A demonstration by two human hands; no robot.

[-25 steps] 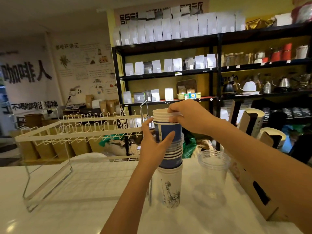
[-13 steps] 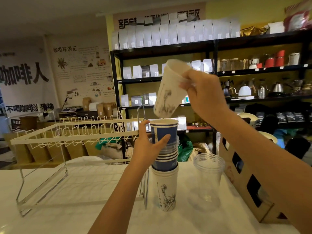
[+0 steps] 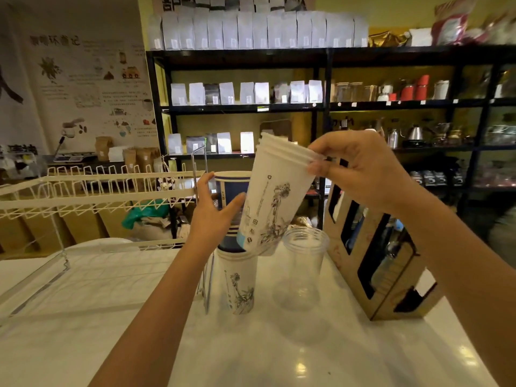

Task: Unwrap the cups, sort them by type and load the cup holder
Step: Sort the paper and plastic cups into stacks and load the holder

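My right hand (image 3: 360, 171) pinches the rims of a few nested white printed paper cups (image 3: 275, 196), tilted in the air above the counter. My left hand (image 3: 213, 216) grips a stack of blue cups (image 3: 230, 188) that sits nested in a white printed cup (image 3: 237, 280) standing on the counter. A stack of clear plastic cups (image 3: 303, 263) stands just right of it. The brown cardboard cup holder (image 3: 371, 258) with dark cut-out openings stands at the right.
A white wire rack (image 3: 92, 191) occupies the left of the white counter (image 3: 251, 353). Behind are black shelves (image 3: 321, 107) with white bags, kettles and jars, and brown paper bags at the left.
My right hand lifted the white printed cups off the top of the stack, raised them, then brought them down to the right. My left hand kept hold of the blue stack.
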